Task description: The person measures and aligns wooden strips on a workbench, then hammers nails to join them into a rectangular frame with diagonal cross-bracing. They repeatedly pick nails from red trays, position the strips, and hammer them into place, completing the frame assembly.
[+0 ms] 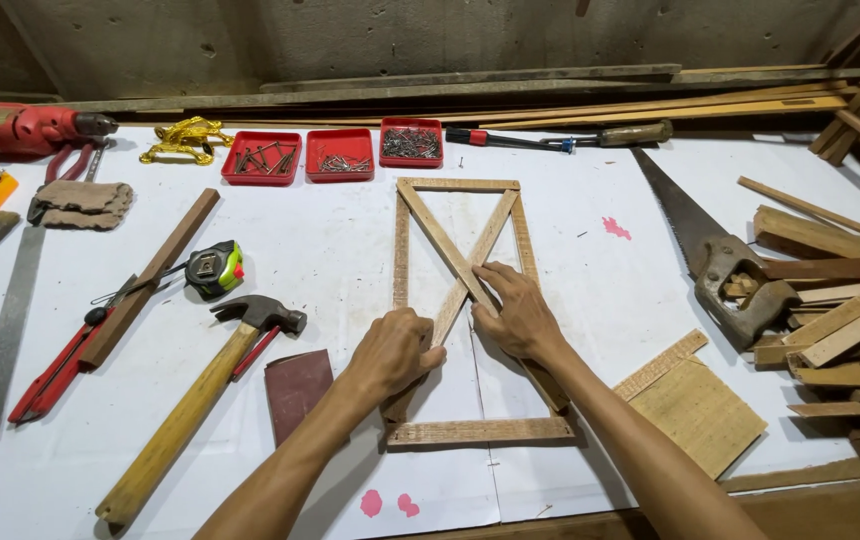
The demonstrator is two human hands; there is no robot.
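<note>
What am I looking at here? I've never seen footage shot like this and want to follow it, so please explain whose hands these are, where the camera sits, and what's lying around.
There is no machine: a person works with two bare hands, and the one camera is worn on their head, looking down at a white-covered bench.

Both hands rest on a rectangular wooden frame with two slats crossed inside it. The left hand and the right hand press on the slats near where they cross; neither lifts anything.

To the left lie a claw hammer, a tape measure, red pliers and a red drill. Along the back stand three red trays of nails and screws. To the right lie a handsaw, a flat board and a pile of wood offcuts.
</note>
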